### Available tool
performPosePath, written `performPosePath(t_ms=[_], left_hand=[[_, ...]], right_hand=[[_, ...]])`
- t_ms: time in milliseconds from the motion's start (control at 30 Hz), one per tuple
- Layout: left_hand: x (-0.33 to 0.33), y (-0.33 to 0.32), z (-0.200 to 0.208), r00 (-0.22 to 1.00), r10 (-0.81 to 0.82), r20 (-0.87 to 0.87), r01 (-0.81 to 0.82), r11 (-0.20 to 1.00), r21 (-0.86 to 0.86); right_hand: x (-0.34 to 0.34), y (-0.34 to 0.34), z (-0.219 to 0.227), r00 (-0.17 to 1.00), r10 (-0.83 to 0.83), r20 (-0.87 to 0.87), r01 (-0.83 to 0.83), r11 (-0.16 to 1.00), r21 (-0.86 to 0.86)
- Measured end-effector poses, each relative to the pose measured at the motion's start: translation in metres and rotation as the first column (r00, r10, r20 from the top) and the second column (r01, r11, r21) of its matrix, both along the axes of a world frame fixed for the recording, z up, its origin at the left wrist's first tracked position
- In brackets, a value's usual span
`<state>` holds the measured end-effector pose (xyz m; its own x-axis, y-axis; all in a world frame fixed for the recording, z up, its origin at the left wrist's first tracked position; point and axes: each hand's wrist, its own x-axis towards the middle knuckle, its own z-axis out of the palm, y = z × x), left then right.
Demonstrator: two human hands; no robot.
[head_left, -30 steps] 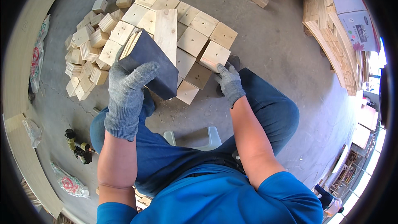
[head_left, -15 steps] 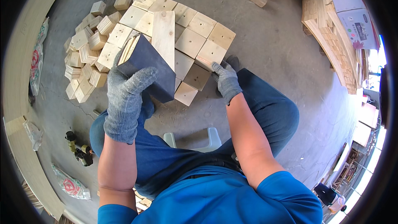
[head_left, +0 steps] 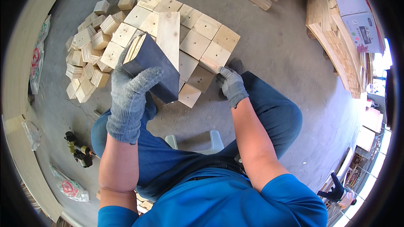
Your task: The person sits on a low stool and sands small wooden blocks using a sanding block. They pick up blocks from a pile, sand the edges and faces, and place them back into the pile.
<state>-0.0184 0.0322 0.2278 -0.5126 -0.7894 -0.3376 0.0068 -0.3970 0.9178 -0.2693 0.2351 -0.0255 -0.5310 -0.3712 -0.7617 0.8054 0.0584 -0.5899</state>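
Observation:
My left hand, in a grey knit glove, is wrapped round a thick block with a smooth black face and pale layered wood along its upper end. It is held tilted over a pale board that lies on rows of square wooden blocks. Many of these blocks have a small hole in the top. My right hand, gloved too, has its fingers curled together at the near right corner of the rows, by a block side with reddish marks. Whatever its fingertips pinch is hidden.
Loose wooden blocks lie heaped left of the rows. A cordless power tool and a plastic bag rest on the floor at left. Stacked timber with a carton stands far right. A pale stool shows between my legs.
The view has shifted slightly, and both hands keep almost the same places. The black-faced block is tipped a little differently. At the lower right edge a dark shape has changed position.

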Motion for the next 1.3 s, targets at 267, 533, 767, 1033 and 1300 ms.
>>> performPosePath(t_ms=[267, 533, 767, 1033, 1300], left_hand=[[0.003, -0.003, -0.006, 0.998, -0.027, 0.053, 0.029, 0.999, -0.040], [-0.003, -0.002, -0.004, 0.999, -0.039, 0.036, 0.041, 0.997, -0.060], [-0.005, 0.002, -0.003, 0.999, -0.022, 0.024, 0.022, 1.000, -0.019], [-0.002, -0.003, -0.006, 0.995, -0.052, 0.083, 0.053, 0.998, -0.017], [-0.001, -0.001, -0.002, 0.999, -0.041, -0.033, 0.039, 0.998, -0.058]], right_hand=[[0.000, -0.001, 0.007, 0.998, -0.045, 0.036, 0.044, 0.999, 0.030], [-0.006, -0.014, 0.004, 0.997, -0.021, -0.073, 0.028, 0.996, 0.087], [-0.004, -0.020, 0.010, 0.998, 0.025, -0.059, -0.016, 0.990, 0.142], [-0.004, -0.005, -0.005, 0.994, -0.104, 0.024, 0.103, 0.993, 0.056], [-0.009, 0.039, 0.015, 0.997, 0.055, 0.050, -0.042, 0.970, -0.238]])
